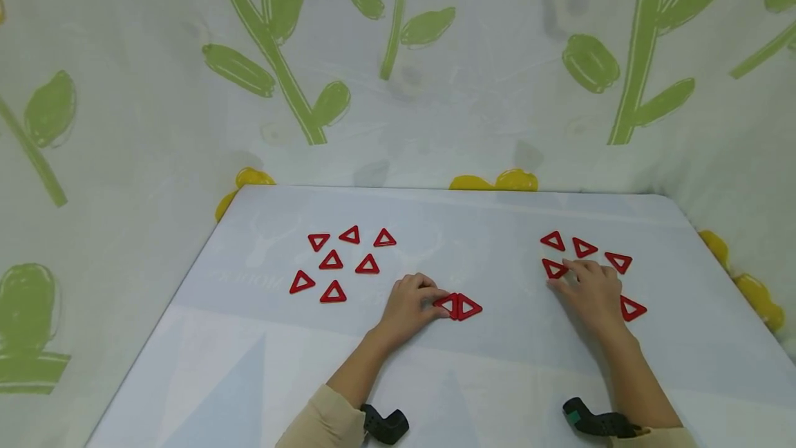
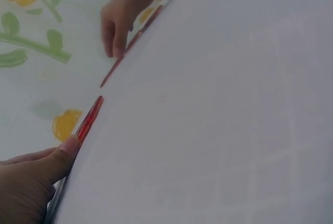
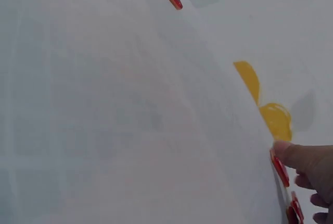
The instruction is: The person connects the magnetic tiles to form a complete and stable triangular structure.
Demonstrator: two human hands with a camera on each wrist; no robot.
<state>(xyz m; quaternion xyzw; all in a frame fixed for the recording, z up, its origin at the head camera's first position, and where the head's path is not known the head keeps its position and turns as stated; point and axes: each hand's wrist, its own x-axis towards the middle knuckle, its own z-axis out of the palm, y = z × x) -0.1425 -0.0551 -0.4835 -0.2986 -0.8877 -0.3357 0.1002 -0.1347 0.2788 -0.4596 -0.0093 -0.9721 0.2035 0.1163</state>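
Note:
In the middle of the table, two red triangle frames lie side by side with straight edges together. My left hand (image 1: 407, 306) pinches the left triangle (image 1: 452, 305) of the pair between thumb and fingers; the right triangle (image 1: 470, 307) sits against it. In the left wrist view, the left thumb (image 2: 67, 148) is at the near end of this red piece (image 2: 89, 119). Farther right, my right hand (image 1: 593, 296) has thumb and forefinger on another red triangle (image 1: 552, 268), pinching its edge. The right wrist view shows the thumb on that piece (image 3: 279, 168).
Several loose red triangles (image 1: 333, 292) lie spread at the table's left. Around the right hand are more, including one beside the wrist (image 1: 633, 309) and one behind the fingers (image 1: 584, 247). A leaf-patterned cloth (image 1: 435, 123) hangs behind the white table (image 1: 497, 379).

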